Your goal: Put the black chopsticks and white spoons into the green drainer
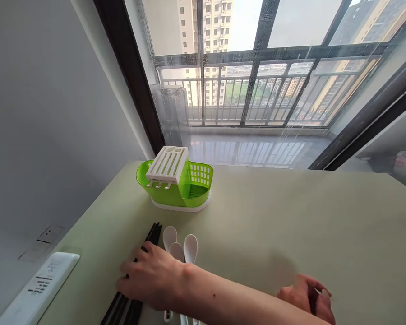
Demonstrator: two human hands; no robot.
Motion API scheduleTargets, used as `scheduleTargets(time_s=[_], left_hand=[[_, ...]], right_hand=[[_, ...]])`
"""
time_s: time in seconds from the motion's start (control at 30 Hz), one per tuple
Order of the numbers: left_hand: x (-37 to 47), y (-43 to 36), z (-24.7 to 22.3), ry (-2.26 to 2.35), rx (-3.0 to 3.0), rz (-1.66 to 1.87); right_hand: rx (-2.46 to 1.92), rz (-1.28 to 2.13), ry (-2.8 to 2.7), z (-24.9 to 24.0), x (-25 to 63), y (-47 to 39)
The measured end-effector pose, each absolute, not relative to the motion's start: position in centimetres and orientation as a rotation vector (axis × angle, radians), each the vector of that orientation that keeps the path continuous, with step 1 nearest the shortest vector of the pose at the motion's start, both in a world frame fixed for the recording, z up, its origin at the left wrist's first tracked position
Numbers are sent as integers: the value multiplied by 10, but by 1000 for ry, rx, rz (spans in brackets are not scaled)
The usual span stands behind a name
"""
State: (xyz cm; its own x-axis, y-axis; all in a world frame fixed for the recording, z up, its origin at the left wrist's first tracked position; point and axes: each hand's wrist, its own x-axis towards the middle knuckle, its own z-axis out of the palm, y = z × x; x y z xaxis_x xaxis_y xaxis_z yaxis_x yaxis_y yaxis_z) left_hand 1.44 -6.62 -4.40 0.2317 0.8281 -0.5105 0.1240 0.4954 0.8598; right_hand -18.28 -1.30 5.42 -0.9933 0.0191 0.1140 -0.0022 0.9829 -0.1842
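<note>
Your R grip (152,277) lies over the black chopsticks (154,234); can't tell if clamped. Prob. light, stiff, slick: pinch 'em mid-length. L grip (306,293) curls, contents unclear.

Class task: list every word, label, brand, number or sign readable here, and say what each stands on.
No text is readable.
Long, white, rectangular object at lower left: grey mark and dark rows of print, too blurred.
White, slender spoon handles at the bottom edge: small marks, too small.
</note>
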Motion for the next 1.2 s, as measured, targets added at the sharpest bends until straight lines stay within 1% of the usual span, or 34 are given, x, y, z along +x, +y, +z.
scheduleTargets(time_s=[0.1, 0.33, 0.67, 0.97, 1.2], left_hand=[[16, -68, -50, 1326, 1140, 661], [13, -68, -55, 1281, 1164, 692], [10, -67, -46, 1287, 1121, 668], [2, -63, -26, 1261, 1161, 573], [2, -65, -23, 1284, 1140, 558]], right_hand=[[-26, 293, -2981, 51, -188, -15], [-52, 259, -2920, 43, -195, -18], [-78, 185, -2834, 34, -196, -24], [-89, 244, -2859, 35, -199, -23], [-96, 222, -2857, 34, -199, -24]])
